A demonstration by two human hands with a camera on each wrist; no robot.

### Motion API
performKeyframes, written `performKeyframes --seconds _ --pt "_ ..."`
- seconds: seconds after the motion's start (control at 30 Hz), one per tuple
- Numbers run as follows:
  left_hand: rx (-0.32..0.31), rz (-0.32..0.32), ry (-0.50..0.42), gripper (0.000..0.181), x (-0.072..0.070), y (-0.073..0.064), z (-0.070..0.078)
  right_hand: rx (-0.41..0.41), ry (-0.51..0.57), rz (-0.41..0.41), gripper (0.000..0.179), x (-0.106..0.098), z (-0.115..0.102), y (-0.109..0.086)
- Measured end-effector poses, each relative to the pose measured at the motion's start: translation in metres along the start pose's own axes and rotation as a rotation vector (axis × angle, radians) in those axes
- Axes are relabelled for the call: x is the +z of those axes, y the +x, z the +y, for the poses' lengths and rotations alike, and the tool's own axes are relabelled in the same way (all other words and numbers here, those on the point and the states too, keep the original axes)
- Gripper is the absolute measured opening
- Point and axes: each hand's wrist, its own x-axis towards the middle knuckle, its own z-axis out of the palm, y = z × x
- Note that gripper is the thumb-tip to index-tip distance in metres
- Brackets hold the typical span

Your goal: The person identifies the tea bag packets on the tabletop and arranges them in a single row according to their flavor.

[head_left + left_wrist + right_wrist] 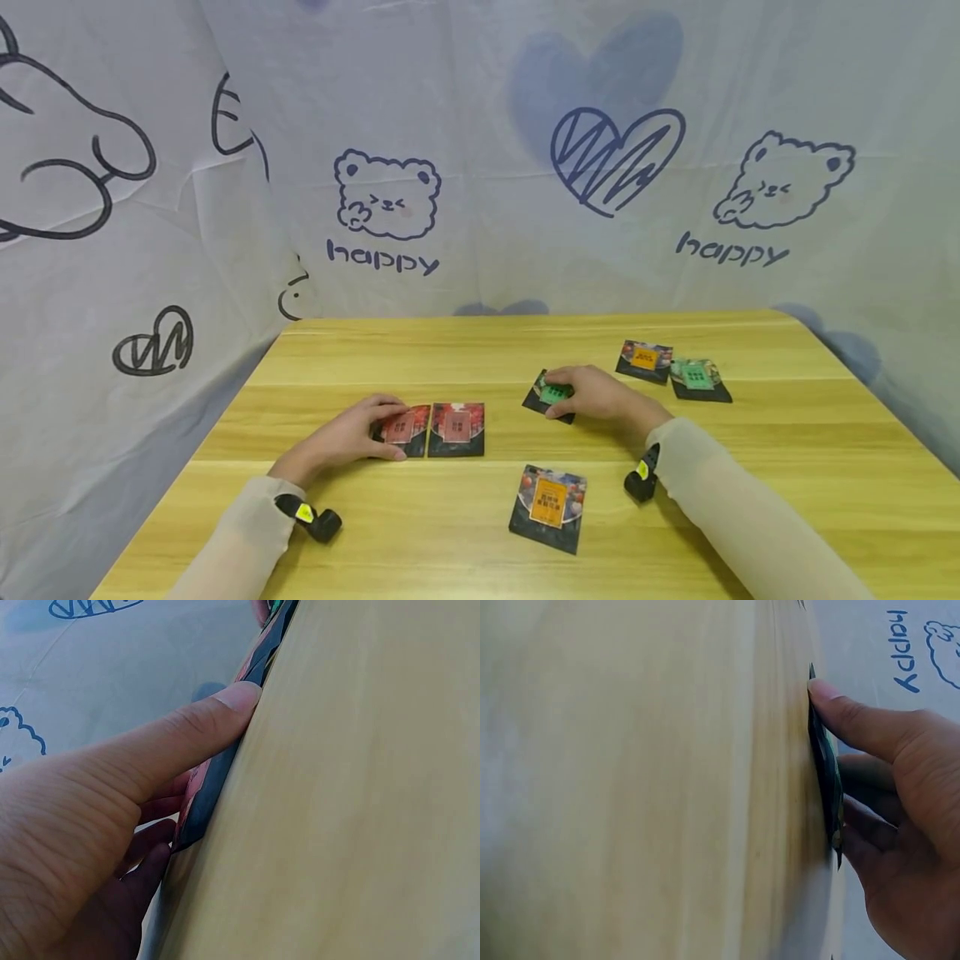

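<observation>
My left hand (351, 432) grips a red-and-black sachet (402, 429) lying on the table, thumb at its front edge and fingers along the side and back. Directly to the right lies a second red-and-black sachet (457, 429), flat and close beside the first. Farther right, my right hand (600, 396) holds a green-and-black sachet (553, 392) between thumb and fingers. Seen edge-on in the right wrist view, this green sachet (825, 769) is close against the tabletop, the thumb on one edge and the other fingers curled at its far side.
An orange-labelled sachet (548, 508) lies nearer the front of the wooden table (420, 533). Behind the right hand are another orange-labelled sachet (645, 362) and a green-labelled one (701, 380), side by side. A patterned white cloth (480, 208) hangs along the back and left.
</observation>
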Motion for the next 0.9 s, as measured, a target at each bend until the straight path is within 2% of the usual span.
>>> performKeyframes --seconds 0.17,0.47,0.6,0.9 --pt "-0.008 -0.002 0.008 0.081 -0.001 0.0 0.002 -0.013 -0.026 -0.001 0.068 -0.001 -0.003 0.0" --pt "-0.011 -0.006 0.009 0.08 -0.001 0.0 0.002 0.003 0.031 0.006 0.072 0.004 -0.009 0.001" --pt "-0.013 -0.005 0.005 0.08 -0.001 0.0 0.002 0.001 0.021 0.012 0.07 0.006 -0.011 0.002" --pt "-0.002 0.003 0.002 0.079 -0.002 -0.001 0.003 -0.02 0.033 -0.047 0.069 0.009 -0.021 0.003"
